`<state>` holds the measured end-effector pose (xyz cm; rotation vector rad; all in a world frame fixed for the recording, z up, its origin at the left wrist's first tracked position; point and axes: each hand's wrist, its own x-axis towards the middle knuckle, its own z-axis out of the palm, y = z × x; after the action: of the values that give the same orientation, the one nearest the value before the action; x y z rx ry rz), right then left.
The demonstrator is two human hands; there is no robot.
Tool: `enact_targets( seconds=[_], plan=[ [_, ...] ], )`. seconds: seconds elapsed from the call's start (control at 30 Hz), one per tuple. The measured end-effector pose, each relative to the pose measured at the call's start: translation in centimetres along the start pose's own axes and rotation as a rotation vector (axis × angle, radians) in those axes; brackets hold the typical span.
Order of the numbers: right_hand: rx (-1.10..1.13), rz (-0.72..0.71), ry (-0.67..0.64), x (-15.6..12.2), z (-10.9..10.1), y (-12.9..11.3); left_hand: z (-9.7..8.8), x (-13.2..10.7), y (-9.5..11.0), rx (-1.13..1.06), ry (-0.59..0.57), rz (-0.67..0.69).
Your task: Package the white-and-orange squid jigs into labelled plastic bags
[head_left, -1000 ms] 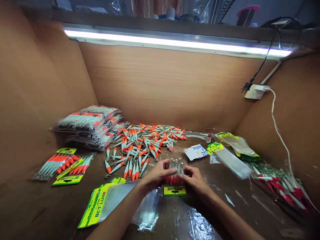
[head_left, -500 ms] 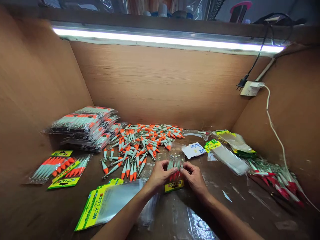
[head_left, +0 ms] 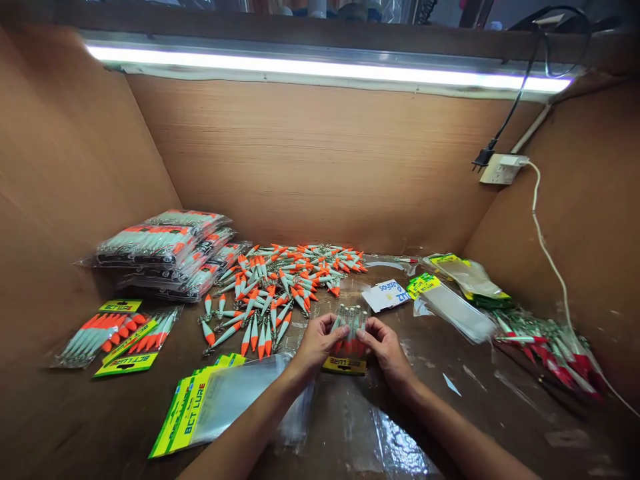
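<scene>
My left hand (head_left: 319,341) and my right hand (head_left: 386,345) pinch the two sides of a clear lure packet (head_left: 353,332) at the middle of the table. Several pale lures with orange tips lie side by side in it, hook ends away from me. Its yellow "BCT LURE" header card (head_left: 345,365) faces my body. Both thumbs press on top of the packet; my other fingers are partly hidden behind it. Just beyond the hands lies a loose heap of orange-and-pale lures (head_left: 273,293). Flat header-card bags (head_left: 235,403) are fanned out by my left forearm.
Filled lure packets (head_left: 117,333) lie at left, in front of a stack of bagged lures (head_left: 165,250). Toward the right are a handwritten card (head_left: 385,295), more clear bags (head_left: 457,313) and red-and-pale lures (head_left: 555,350). A white cord (head_left: 543,233) hangs from the wall socket (head_left: 500,169).
The packet is tilted differently, and its header card looks flatter and slightly nearer the hands. Both hands keep their pinch. The whole view has shifted a little.
</scene>
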<state>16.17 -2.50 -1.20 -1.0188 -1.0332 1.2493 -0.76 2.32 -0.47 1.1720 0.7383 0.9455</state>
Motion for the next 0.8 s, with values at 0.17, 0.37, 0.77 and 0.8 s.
enact_targets(
  seconds=[0.17, 0.37, 0.77, 0.8],
  plan=[
    [0.031, -0.017, -0.008, -0.09, -0.19, -0.13, 0.63, -0.37, 0.04, -0.103, -0.012, -0.024],
    [-0.123, -0.076, 0.038, -0.15, -0.24, -0.17, 0.02, -0.30, 0.11, 0.041, 0.078, 0.011],
    [-0.025, -0.039, 0.053, -0.15, -0.25, -0.35, -0.02, -0.35, 0.35, -0.136, 0.047, -0.112],
    [-0.022, -0.036, 0.054, -0.16, -0.26, -0.33, 0.01, -0.38, 0.36, -0.139, 0.043, -0.126]
  ],
)
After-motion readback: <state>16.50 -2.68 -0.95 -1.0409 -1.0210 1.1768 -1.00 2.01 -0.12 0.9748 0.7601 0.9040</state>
